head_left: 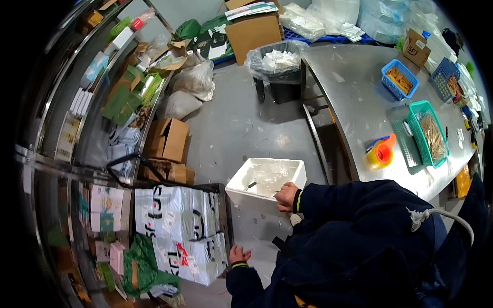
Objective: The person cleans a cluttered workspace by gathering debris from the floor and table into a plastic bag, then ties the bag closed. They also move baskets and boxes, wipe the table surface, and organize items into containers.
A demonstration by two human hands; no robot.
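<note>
A white foam box (240,193) without a lid is in front of me, with clear plastic film (272,172) and small dark items inside. My right hand (287,196) grips its near right rim, fingers curled over the edge. Lower down, my left hand (239,253) holds nothing; its fingers are apart. It is close to the right side of the grey-white wrapped parcels (174,220), which lie on a dark cart (224,215).
Metal shelving (77,123) loaded with boxes and bags lines the left. Cardboard boxes (167,141) stand beside it. To the right is a steel table (354,102) with a blue basket (399,79), a green basket (427,133) and tape rolls (380,153). A lined bin (282,87) stands beyond.
</note>
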